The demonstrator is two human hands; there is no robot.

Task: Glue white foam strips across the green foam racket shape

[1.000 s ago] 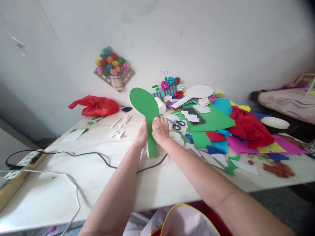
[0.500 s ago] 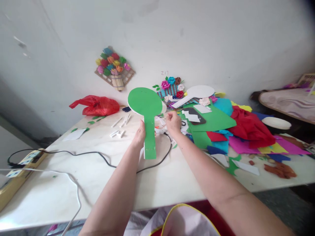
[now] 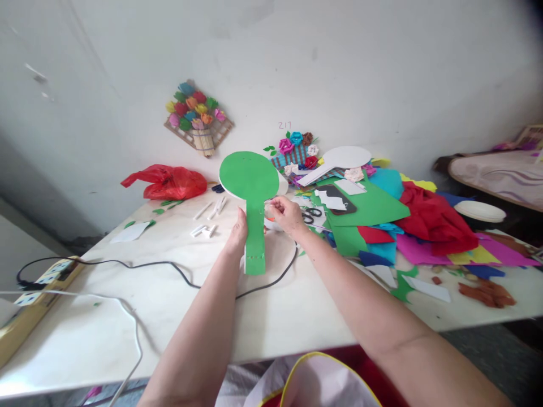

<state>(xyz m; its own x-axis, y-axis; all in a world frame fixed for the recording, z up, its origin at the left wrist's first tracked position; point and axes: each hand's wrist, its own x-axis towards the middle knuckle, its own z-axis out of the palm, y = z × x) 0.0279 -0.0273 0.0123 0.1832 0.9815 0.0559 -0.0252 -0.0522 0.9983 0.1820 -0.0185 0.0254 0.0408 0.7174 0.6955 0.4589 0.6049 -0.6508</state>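
The left hand (image 3: 237,230), fingers mostly hidden behind the stem, clasps the green paddle (image 3: 249,176) upright above the table (image 3: 169,308), while the right hand (image 3: 289,215), curled fingers' grip impossible to tell, sits nearer the stem than 0.5 s ago.

Bright, soft daylight (edges warped, dim)

Paddle cutout (image 3: 250,178): plain bright green, white backing edge. Plastic bag (image 3: 167,182): red. Table (image 3: 169,305): white, faintly marbled. Cable (image 3: 169,265): black. Paper pile (image 3: 373,206): green, red, magenta, yellow, blue. Scissors (image 3: 311,213): black handles. Wall flowers (image 3: 197,116): pink, orange, green, blue.
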